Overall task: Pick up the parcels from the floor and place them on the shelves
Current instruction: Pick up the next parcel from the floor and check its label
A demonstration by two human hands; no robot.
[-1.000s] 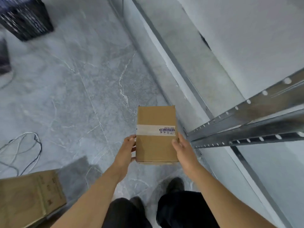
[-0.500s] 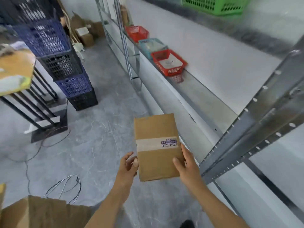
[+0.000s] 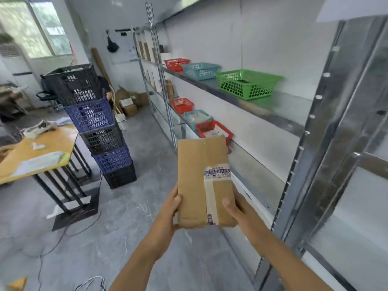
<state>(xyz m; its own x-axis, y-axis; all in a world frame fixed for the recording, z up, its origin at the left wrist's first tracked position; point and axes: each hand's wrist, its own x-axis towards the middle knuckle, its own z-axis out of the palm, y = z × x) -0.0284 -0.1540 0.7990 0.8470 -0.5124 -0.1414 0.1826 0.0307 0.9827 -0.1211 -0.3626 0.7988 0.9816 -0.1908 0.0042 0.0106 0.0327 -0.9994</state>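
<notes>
A brown cardboard parcel (image 3: 201, 181) with white tape and a printed label is held up in front of me, above the grey floor. My left hand (image 3: 171, 208) grips its lower left edge and my right hand (image 3: 235, 207) grips its lower right edge. The metal shelves (image 3: 258, 108) run along the right wall, just beside the parcel. The upper shelf carries a green basket (image 3: 245, 84), a teal basket (image 3: 200, 70) and a red basket (image 3: 176, 64). The lower shelf holds more red and teal baskets (image 3: 214, 130).
A stack of blue and black crates (image 3: 98, 127) stands left of centre. An orange-topped table (image 3: 35, 152) on black legs is at the left, with cables (image 3: 69, 234) on the floor below. A steel shelf upright (image 3: 327, 143) rises close at the right. Cardboard boxes (image 3: 130, 106) lie at the far end.
The view has swung up from the floor to the room and shelves. The parcel has risen with both hands and its taped face has turned.
</notes>
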